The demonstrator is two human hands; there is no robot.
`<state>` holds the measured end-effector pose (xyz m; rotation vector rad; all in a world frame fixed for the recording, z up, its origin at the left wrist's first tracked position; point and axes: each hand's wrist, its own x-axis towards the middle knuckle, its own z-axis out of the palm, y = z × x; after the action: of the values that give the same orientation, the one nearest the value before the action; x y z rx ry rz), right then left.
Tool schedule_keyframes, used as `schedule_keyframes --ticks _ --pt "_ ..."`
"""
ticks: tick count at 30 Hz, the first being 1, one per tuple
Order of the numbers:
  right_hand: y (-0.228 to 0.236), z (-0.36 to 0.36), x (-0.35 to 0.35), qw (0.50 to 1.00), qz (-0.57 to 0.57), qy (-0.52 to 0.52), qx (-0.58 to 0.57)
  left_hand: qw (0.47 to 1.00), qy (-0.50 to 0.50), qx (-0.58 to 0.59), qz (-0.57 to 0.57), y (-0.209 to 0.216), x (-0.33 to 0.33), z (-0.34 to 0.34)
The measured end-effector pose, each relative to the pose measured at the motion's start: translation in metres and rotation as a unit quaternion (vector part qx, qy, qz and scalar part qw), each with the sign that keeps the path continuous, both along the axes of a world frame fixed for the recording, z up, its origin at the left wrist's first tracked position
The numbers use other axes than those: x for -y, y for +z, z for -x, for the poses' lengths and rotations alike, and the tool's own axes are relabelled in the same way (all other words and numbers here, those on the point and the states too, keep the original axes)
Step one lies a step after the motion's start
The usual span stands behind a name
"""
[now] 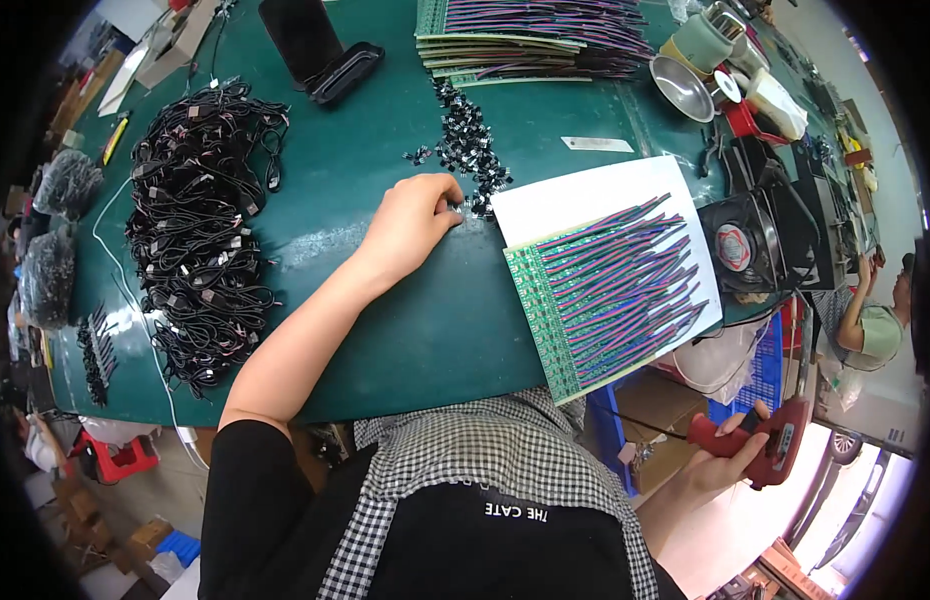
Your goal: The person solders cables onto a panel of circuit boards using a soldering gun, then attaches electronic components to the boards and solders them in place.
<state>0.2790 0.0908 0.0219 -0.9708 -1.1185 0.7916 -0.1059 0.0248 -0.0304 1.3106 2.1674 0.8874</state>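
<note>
My left hand point(417, 222) reaches over the green table with thumb and forefinger curled together at the near edge of a heap of small black connectors point(468, 140). A tiny bit shows between the fingertips, too small to name. Off the table's edge at lower right, my right hand point(723, 462) is wrapped round a red soldering gun point(782, 445), its thin tip pointing left. Between the hands, a green circuit-board panel point(541, 325) lies on a white sheet point(585, 203). Rows of dark, pink and blue wires run rightward from it.
Bundled black cables point(200, 240) cover the table's left side. A black open case point(310, 55) and stacked wired panels point(505, 50) lie at the back. A blade point(597, 145), metal bowl point(682, 88) and fan point(735, 247) are at right. Another person point(878, 320) sits far right.
</note>
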Motion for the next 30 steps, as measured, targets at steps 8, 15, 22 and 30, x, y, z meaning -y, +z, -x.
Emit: schedule_keyframes --ticks 8,15,22,30 --pt "-0.011 0.024 0.005 0.970 0.047 0.233 0.048 0.989 -0.017 0.123 -0.081 0.002 0.010 -0.009" --pt "-0.020 0.064 0.010 0.900 0.241 0.362 -0.029 0.851 0.076 0.518 -0.049 0.007 0.022 -0.040" --pt "-0.018 0.068 0.011 0.870 0.286 0.400 -0.025 0.838 0.093 0.536 -0.043 0.009 0.015 -0.050" --pt "-0.012 0.069 0.020 0.806 0.347 0.480 0.014 0.889 0.067 0.451 -0.046 0.006 0.008 -0.057"
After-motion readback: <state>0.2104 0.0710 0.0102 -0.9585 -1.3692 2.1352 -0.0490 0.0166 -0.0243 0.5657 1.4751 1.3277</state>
